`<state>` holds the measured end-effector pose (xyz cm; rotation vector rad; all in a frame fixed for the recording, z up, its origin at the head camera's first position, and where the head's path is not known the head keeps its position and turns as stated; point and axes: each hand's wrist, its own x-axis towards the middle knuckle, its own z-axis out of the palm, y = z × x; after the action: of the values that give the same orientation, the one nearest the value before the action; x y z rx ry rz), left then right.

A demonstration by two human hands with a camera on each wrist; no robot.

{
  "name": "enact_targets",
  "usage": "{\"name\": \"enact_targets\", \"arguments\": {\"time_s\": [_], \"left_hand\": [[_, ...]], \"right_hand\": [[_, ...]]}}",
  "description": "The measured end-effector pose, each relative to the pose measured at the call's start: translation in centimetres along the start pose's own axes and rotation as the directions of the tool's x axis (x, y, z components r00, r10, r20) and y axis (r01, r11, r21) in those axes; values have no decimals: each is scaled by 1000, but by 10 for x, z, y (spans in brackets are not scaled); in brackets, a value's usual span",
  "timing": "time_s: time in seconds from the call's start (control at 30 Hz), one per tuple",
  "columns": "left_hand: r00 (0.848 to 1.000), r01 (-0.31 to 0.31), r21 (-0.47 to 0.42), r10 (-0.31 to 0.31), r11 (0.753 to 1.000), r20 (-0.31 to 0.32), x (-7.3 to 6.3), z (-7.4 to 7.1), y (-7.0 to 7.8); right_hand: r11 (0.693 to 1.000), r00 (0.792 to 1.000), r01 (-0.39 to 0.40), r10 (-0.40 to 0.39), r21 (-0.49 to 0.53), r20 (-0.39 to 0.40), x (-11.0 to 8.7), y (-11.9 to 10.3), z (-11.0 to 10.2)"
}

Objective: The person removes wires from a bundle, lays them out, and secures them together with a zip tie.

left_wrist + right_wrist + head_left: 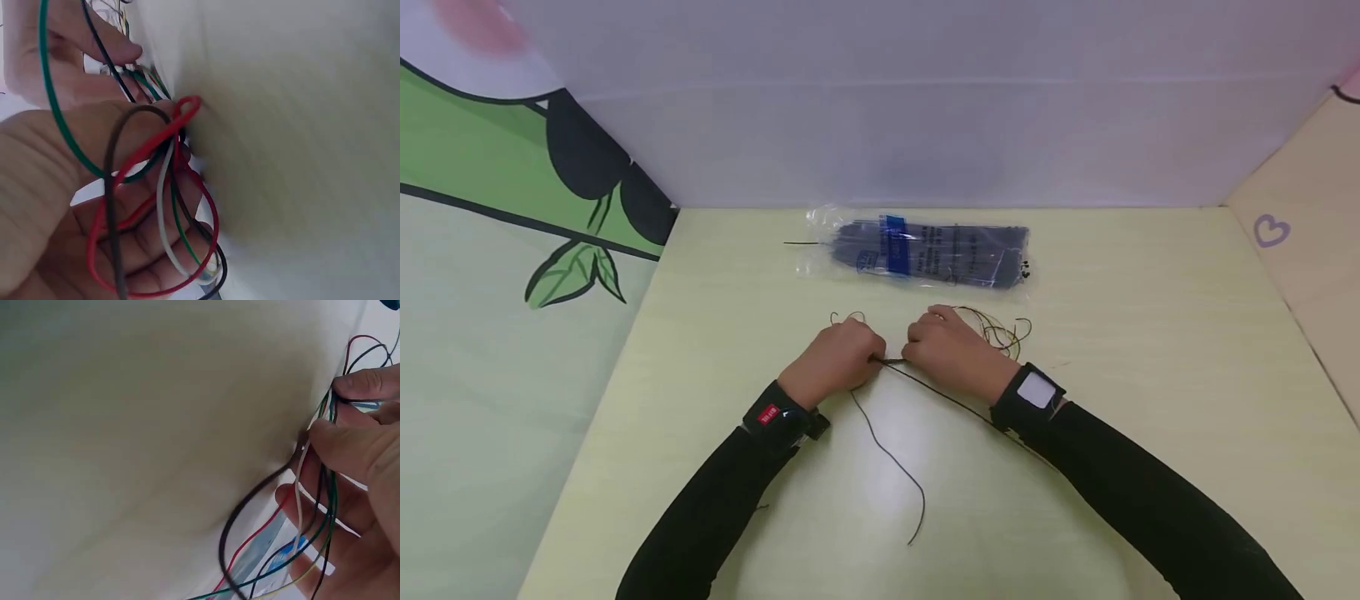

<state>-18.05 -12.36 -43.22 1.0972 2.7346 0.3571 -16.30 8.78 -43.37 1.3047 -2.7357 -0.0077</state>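
My left hand pinches a bundle of thin coloured wires between thumb and fingers. Red, white, green, brown and black strands loop over its palm in the left wrist view. Close beside it, my right hand pinches the same bundle, a short stretch of which spans the gap between the hands. In the right wrist view, white, red, green and yellow strands hang across the right fingers. One dark wire runs from the left hand toward the right forearm. A loose wire end curves down the table from the left hand.
Behind the hands lies a clear plastic bag of black cable ties with a blue label, one tie poking out at its left. Wire loops spread beyond the right hand. A pale wall borders the wooden table at the back.
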Motion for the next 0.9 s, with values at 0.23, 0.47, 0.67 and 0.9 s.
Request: {"name": "enact_targets", "arguments": {"time_s": [0.23,0.47,0.67,0.9], "left_hand": [[999,-13,-23,13,1000,34,7,-2,1],[1000,-6,-39,6,999,1,5,0,-2],[999,14,-87,-19,996,-50,2,3,-6],[996,11,-102,-20,995,-90,-1,5,-7]], "right_hand": [[999,999,-45,45,19,-5,-33,16,-1],[994,994,-106,106,19,-13,-67,31,-4],[997,984,-72,65,-36,-167,-72,17,-17],[972,937,215,-232,-93,-260,-60,-22,-13]]}}
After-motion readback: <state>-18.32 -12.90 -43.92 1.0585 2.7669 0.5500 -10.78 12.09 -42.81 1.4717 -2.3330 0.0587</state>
